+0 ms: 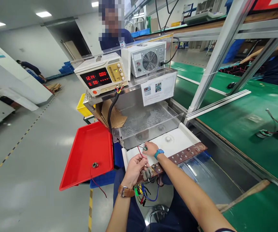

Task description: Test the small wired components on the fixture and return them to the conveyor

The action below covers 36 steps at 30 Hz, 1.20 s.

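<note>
The small wired part [145, 148] sits at the fingertips of the right grip [151, 149], clamped between thumb and fingers, and the hand covers much of it. The left grip [136, 166], lower and nearer the body, is pinched together on the red lead [140, 152]; the black lead [141, 147] bends across just above the fingertips toward the part. Both hands are close together over the left portion of a white tray [186, 135].

A brown strip [189, 151] studded with metal fasteners forms the tray's near edge, under the wrists; the tray's raised left wall stands just beside the left hand. Behind the hands, a clear panel [151, 127] rises along the far side and limits reach that way. To the right, the white floor runs on past a round fitting [168, 139] to the raised end wall. Beyond the left wall, well apart from the hands, a red tray [90, 138] holds a round component [94, 165] whose red wire hangs over the near rim. Coloured clips [141, 193] dangle below the strip.

What shows of the wired part is small and greenish, with thin leads; finer detail is too small to tell.
</note>
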### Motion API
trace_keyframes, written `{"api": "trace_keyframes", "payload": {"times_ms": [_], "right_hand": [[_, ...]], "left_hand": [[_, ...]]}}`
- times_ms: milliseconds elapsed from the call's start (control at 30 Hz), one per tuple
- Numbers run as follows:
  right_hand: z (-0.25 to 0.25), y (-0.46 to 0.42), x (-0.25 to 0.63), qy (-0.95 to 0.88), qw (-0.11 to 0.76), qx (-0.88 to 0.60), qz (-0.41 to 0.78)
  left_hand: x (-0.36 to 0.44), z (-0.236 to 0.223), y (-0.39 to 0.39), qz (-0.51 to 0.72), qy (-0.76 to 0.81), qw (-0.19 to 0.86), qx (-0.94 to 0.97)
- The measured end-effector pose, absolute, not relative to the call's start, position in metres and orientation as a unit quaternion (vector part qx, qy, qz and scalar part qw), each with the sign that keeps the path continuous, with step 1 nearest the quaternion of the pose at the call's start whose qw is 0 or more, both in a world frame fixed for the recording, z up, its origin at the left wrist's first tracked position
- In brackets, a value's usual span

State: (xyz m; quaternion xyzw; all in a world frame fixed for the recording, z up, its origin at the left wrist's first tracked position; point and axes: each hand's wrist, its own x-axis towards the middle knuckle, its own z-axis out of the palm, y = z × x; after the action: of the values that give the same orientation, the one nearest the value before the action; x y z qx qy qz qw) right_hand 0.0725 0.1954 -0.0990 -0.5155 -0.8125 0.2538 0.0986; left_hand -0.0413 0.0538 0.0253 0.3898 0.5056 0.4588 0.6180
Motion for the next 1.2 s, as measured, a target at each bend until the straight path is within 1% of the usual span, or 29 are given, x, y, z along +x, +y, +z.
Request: {"api": "trace_keyframes", "payload": {"times_ms": [67,167,300,433,833,1000,1200], "right_hand": [[-0.1,0.196,0.072,-0.813,0.098,-0.515,0.253],[-0.101,0.197,0.072,-0.815,0.103,-0.512,0.251],[-0.099,0.197,0.074,-0.818,0.108,-0.506,0.251],[-0.096,0.197,0.075,-0.818,0.099,-0.506,0.254],[-0.091,0.195,0.076,-0.821,0.099,-0.504,0.25],[-0.103,0.194,0.075,-0.824,0.12,-0.492,0.255],[-0.117,0.197,0.072,-0.833,0.124,-0.481,0.244]], "left_hand": [[-0.038,0.009,0.065,0.45,0.548,0.559,0.431],[-0.028,-0.018,0.075,0.44,0.586,0.509,0.452],[-0.019,-0.045,0.08,0.413,0.628,0.469,0.464],[-0.019,-0.059,0.082,0.391,0.658,0.446,0.464],[-0.017,-0.064,0.082,0.352,0.678,0.43,0.481],[-0.013,-0.057,0.076,0.332,0.708,0.411,0.468],[-0.011,-0.044,0.071,0.305,0.75,0.394,0.434]]}}
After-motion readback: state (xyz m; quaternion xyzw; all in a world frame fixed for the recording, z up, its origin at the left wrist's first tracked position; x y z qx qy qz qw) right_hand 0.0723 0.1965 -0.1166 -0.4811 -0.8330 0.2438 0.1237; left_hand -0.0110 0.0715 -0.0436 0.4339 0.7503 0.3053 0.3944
